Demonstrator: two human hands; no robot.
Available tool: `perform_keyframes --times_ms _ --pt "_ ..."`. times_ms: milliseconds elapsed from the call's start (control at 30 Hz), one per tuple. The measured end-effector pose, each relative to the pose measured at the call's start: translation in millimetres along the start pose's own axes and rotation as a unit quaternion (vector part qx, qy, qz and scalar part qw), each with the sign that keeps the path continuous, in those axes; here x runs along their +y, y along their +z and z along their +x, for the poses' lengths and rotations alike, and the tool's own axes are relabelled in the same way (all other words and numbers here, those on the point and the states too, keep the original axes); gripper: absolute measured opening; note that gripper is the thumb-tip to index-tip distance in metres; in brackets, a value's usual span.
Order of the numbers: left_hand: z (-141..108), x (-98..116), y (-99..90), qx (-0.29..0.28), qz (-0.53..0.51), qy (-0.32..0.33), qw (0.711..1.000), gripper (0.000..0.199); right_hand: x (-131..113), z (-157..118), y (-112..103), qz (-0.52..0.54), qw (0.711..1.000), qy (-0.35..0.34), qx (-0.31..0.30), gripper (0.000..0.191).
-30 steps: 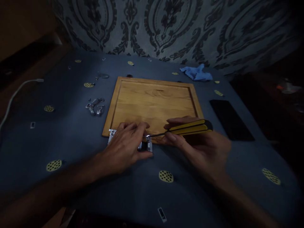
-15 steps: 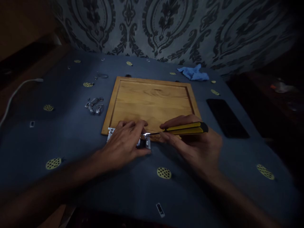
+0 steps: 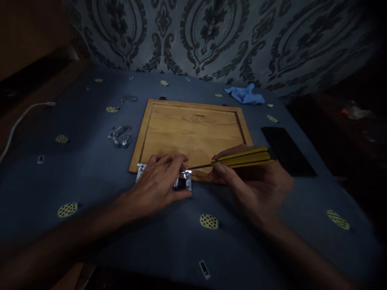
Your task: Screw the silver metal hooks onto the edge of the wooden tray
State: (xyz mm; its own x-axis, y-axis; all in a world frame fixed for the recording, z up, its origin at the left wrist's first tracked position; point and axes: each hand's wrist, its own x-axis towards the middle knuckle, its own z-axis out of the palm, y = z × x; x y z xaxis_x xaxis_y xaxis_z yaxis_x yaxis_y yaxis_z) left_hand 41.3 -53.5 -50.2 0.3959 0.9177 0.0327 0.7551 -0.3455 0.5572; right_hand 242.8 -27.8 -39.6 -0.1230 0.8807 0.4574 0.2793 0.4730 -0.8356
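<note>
A framed wooden panel (image 3: 193, 129), like a cabinet door, lies flat on the blue cloth. At its near edge sits a shiny metal hinge (image 3: 188, 181), partly covered by my left hand (image 3: 160, 179). That hand presses on it, fingers over the panel's edge and thumb on the near side. Between the fingers and thumb of my right hand (image 3: 250, 177) is a screwdriver (image 3: 242, 158) with a yellow-and-black handle. Its thin shaft points left, and the tip is close to the bright metal; whether it touches a screw cannot be made out.
Loose metal hinge parts (image 3: 121, 136) lie left of the panel. A dark phone-like slab (image 3: 288, 151) is to the right, and a crumpled blue cloth (image 3: 245, 94) lies behind. A white cable (image 3: 27, 112) runs along the left side. Patterned wallpaper (image 3: 211, 36) rises at the back.
My right hand has moved a little to the right with the screwdriver, showing more of its shaft. My left hand stays on the hinge.
</note>
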Motion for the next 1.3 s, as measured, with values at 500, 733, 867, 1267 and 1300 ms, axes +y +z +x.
perform_keyframes --times_ms 500,733,867,1267,1300 --pt "-1 0 0.4 0.005 -0.007 0.004 1.0 0.057 5 -3 3 -0.016 1.0 -0.014 -0.003 0.013" --pt "0 0 0.6 0.007 -0.002 0.002 1.0 0.062 4 -1 1 -0.029 0.997 -0.051 -0.044 0.012" --pt "-1 -1 1.5 0.011 0.005 0.006 1.0 0.064 0 1 0 -0.032 0.995 -0.073 -0.056 0.012" --pt "-2 -2 1.8 0.014 -0.003 0.018 1.0 0.06 -9 8 -3 0.017 0.996 -0.001 -0.088 0.015" --pt "-2 -2 1.9 0.013 -0.003 0.016 1.0 0.061 -9 7 -1 0.022 0.997 0.015 -0.073 0.018"
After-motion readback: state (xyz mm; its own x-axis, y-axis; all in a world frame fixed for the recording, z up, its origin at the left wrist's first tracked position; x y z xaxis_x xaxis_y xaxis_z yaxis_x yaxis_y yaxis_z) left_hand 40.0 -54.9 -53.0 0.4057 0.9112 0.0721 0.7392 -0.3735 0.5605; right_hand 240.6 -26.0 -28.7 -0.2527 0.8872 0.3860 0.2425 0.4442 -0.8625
